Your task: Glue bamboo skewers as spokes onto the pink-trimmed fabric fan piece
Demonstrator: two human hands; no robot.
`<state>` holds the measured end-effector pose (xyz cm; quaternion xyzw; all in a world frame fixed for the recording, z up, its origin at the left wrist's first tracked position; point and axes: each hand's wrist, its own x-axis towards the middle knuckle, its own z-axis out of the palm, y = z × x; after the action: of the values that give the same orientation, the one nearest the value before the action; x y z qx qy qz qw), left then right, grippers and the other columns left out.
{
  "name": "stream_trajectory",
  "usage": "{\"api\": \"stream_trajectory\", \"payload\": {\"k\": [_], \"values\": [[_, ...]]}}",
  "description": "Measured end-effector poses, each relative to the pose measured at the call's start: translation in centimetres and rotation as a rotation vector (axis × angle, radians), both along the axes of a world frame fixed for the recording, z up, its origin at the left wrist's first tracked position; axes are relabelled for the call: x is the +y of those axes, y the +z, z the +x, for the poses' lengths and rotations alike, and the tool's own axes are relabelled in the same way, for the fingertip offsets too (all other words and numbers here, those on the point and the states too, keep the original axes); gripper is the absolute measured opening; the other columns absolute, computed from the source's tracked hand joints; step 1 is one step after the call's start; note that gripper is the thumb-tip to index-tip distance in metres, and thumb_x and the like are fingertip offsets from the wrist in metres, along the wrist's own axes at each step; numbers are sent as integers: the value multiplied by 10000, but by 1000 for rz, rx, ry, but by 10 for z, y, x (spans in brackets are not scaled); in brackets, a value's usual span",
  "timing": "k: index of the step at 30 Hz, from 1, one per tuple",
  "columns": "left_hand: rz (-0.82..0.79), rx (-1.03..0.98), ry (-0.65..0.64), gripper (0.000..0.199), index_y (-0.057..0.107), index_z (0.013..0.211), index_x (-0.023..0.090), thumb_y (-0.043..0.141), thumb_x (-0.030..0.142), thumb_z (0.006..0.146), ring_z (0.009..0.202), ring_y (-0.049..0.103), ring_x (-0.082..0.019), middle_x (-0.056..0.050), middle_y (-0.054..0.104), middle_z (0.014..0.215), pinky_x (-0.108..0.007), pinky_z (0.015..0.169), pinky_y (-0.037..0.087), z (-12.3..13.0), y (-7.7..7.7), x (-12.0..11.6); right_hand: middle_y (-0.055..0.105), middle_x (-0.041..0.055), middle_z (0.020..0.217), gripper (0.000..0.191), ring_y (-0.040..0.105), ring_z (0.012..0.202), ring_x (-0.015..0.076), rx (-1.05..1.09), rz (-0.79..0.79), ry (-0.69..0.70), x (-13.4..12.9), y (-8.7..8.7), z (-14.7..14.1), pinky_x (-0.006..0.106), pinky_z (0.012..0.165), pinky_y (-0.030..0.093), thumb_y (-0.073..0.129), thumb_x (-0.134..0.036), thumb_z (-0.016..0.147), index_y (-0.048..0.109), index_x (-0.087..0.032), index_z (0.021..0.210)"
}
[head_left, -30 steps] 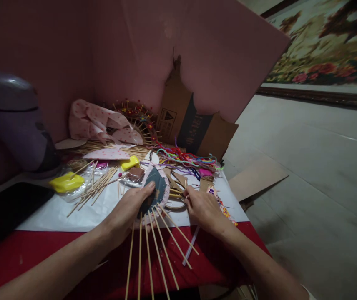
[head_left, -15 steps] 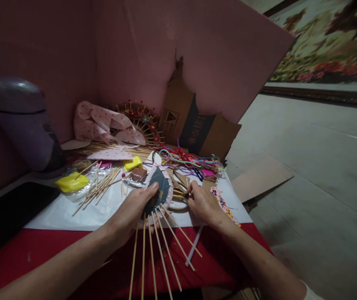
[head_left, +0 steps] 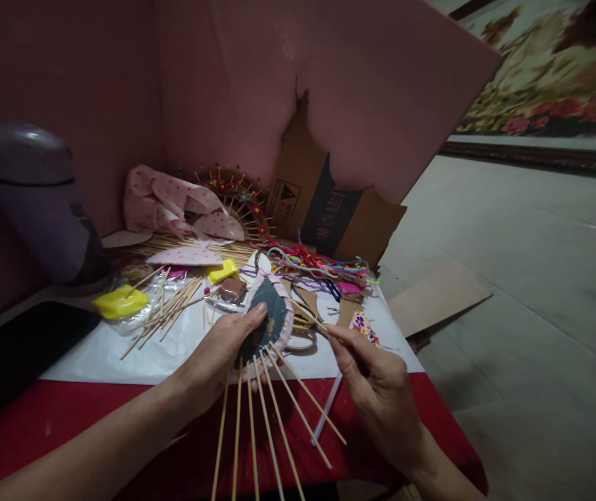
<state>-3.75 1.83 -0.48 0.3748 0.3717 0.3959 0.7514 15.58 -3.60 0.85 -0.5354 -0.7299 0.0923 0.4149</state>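
My left hand grips a dark, rounded panel with a pink gathered edge, the thumb lying on its face. Several thin wooden sticks fan out from the panel's lower edge toward me. To the right, my right hand pinches a thin stick that slants up and left toward the panel's right edge. Whether its tip touches the panel cannot be made out. Scissors lie between the panel and my right hand, on the white sheet.
Loose sticks, yellow clay packs and a brown pack lie left. Coloured strings and upright cardboard stand behind. A black tablet-like object and a purple container are at far left.
My right hand has moved right and toward me, away from the scissors, and now a thin stick shows in its fingers. My left hand and the panel have barely moved.
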Motion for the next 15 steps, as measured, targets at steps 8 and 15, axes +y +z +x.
{"api": "stream_trajectory", "payload": {"k": [8, 15], "values": [[15, -20, -3, 370, 624, 698, 152, 535, 506, 763, 376, 503, -96, -19, 605, 540, -192, 343, 421, -1, -1, -1, 688, 7, 735, 152, 597, 574, 130, 70, -61, 77, -12, -7, 1, 216, 532, 445, 546, -189, 831, 664, -204, 926], [16, -38, -18, 371, 624, 718, 147, 533, 505, 763, 399, 507, -97, -19, 595, 561, -195, 355, 429, -1, -3, -2, 699, -9, 747, 163, 611, 584, 108, 117, -76, 111, -13, -9, -2, 187, 543, 448, 550, -164, 830, 669, -215, 930]]}}
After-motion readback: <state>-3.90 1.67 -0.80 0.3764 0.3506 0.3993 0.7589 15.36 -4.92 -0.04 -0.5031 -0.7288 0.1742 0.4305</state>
